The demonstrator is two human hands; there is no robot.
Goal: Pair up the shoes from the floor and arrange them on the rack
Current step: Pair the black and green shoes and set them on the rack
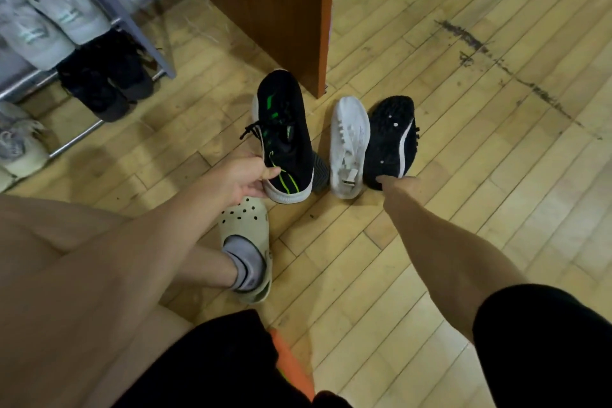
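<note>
**One held, one touched**

Nearest, our foot wears a cream perforated clog [246, 225] on the wood-plank floor [430, 242]. Beyond it the fingers [270, 173] of our left hand [240, 179] pinch the heel of a black knit sneaker with green stripes [284, 129]. Our right hand [400, 185] touches the near end of a black shoe with a white curved stripe [390, 139]; whether its fingers grasp we cannot tell. A white shoe [349, 146] lies between. Far left, the grey metal rack [130, 26] holds dark shoes [106, 86].

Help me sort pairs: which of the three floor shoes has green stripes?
The leftmost black shoe, in the left hand; the white shoe and other black shoe show none.
</note>
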